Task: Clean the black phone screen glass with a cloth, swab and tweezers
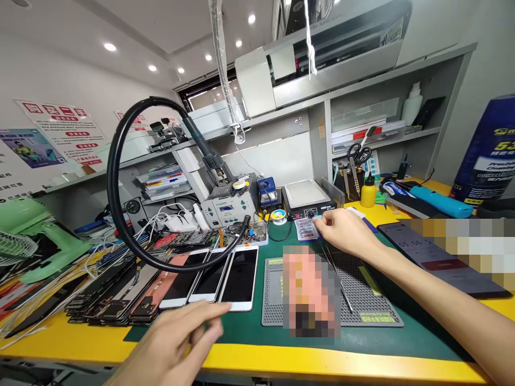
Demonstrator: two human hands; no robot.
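The person's left hand (183, 338) hangs palm-down at the table's front edge, index finger stretched right toward the bottom end of the nearest white-framed phone (240, 279), thumb lower and slightly apart from it; the hand looks empty. The right arm reaches up and inward from the lower right, and the right hand (340, 228) is curled in front of the black-based plate device (308, 198), beside a printed packet (306, 229); whether its fingers grip anything cannot be told. Three phones lie side by side, dark screens up, on the green mat (245, 335). Right of them, a pinkish item (309, 289), blurred by pixelation, lies on the grey mat (273, 316) beside slim metal tweezers (341, 284).
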